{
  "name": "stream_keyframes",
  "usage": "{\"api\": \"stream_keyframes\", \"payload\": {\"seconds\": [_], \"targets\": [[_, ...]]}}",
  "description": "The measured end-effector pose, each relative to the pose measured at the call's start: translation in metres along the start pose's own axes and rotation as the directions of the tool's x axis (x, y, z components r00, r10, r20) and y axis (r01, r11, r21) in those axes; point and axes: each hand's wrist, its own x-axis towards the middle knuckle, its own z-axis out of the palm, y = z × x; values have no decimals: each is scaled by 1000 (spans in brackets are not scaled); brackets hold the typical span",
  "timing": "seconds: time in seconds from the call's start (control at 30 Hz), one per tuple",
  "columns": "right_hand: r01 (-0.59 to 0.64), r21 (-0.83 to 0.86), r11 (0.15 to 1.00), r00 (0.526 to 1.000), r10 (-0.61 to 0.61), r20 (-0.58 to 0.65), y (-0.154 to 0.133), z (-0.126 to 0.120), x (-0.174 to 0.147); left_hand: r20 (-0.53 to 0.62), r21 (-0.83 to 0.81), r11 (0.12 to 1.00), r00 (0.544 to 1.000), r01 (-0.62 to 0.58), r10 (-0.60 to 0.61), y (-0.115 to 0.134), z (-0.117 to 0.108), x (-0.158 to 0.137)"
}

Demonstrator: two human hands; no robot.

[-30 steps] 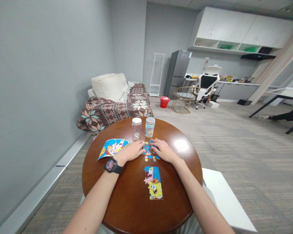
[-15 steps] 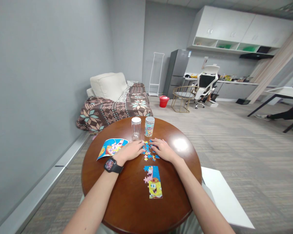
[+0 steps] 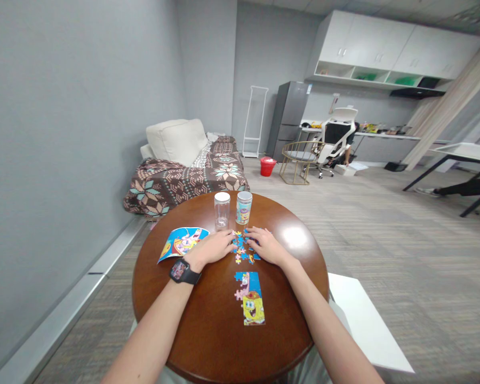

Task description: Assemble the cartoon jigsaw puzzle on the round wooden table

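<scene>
My left hand (image 3: 213, 247) lies at the left side of a heap of loose jigsaw pieces (image 3: 240, 246), fingers stretched out and slightly apart. From the other side, my right hand (image 3: 265, 245) rests with spread fingertips on or beside the same pieces, some of which it hides. Neither hand visibly holds a piece. Nearer to me lies a joined section of jigsaw puzzle (image 3: 253, 307), showing a yellow cartoon sponge and a pink figure against blue. A curled picture sheet (image 3: 184, 241) is left of my left hand, partly behind it.
Behind the pieces stand a clear jar (image 3: 222, 212) with a white lid and a printed jar (image 3: 244, 209). All lie on a round wooden table (image 3: 212, 336). Beyond are a covered sofa (image 3: 184, 178), a red bucket (image 3: 268, 167) and, by an office chair (image 3: 338, 133), a bending person.
Both hands stay almost where they were, fingers still spread. In the background, more of the person behind the office chair shows, with an arm reaching down to a white box.
</scene>
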Motion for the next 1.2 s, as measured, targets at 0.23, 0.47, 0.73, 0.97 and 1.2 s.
{"api": "stream_keyframes", "payload": {"seconds": [0.23, 0.47, 0.73, 0.97, 1.2], "targets": [[5, -4, 1000, 1000, -6, -14, 1, 1, 1, -6, -33, 999, 1000, -4, 4, -2, 3, 1], [22, 0, 1000, 999, -22, -41, 6, 4, 1, -16, -25, 999, 999, -34, 34, -4, 3, 0], [130, 75, 989, 983, -118, -144, 19, 10, 4, -9, -35, 999, 1000, -15, 15, -3, -5, -1], [-174, 120, 977, 915, 205, -348, 34, -7, -1, -9, 31, 996, 997, -78, 79, -9, -2, 0], [-407, 243, 880, 825, 469, -316, 46, -29, -11, -26, -5, 997, 997, -74, 74, -16, -3, -1]]}}
